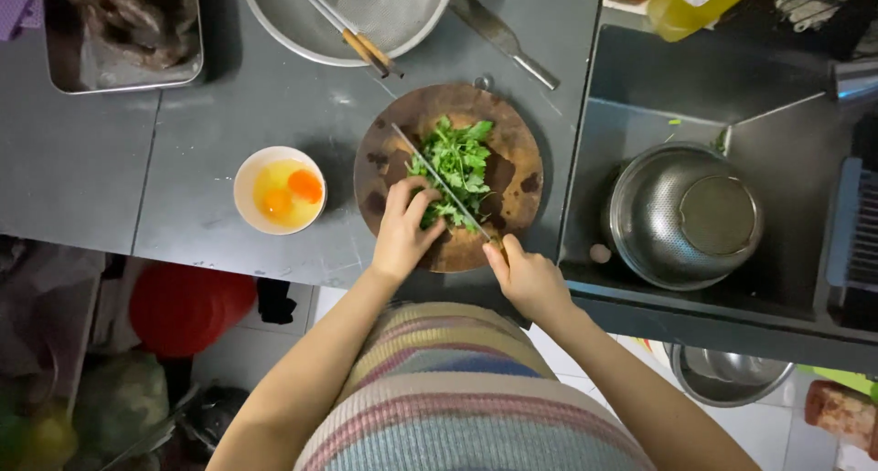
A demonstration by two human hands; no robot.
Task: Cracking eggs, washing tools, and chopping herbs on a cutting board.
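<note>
Leafy greens (457, 165) heaped mid round cutting board (512, 142), near counter's front edge, mostly whole. Left hand (402, 229) fingers curled, pinning stems; right hand (526, 274) fist wrapped around knife (441, 180). Chopping barely begun.

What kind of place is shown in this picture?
Most likely a home kitchen: a dark counter with a round cutting board of green herbs, a bowl of raw eggs, and a sink holding a metal colander.

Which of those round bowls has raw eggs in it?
The small white bowl on the counter left of the chopping board; two yolks show inside. The metal bowl in the sink and the strainer hold none.
</note>
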